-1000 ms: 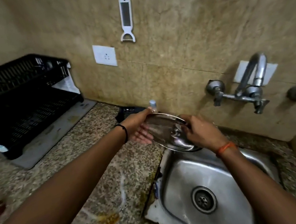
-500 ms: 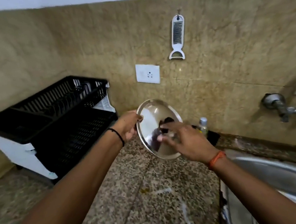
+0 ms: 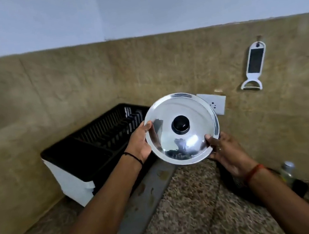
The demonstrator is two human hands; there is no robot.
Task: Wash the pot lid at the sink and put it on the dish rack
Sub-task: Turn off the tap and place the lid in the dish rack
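I hold a shiny steel pot lid upright in the air, its black knob facing me. My left hand grips its left rim. My right hand grips the lower right rim. The black dish rack on its white base stands just behind and to the left of the lid, in the corner of the counter. The sink is out of view to the right.
A grey drain mat lies on the speckled granite counter under the rack's right end. A small bottle stands at the right by the wall. A white peeler and a socket are on the tiled wall.
The lid has travelled left from above the sink toward the rack and been turned, knob now facing me. My right hand shifted from the knob side to the lower rim. My view swung left.
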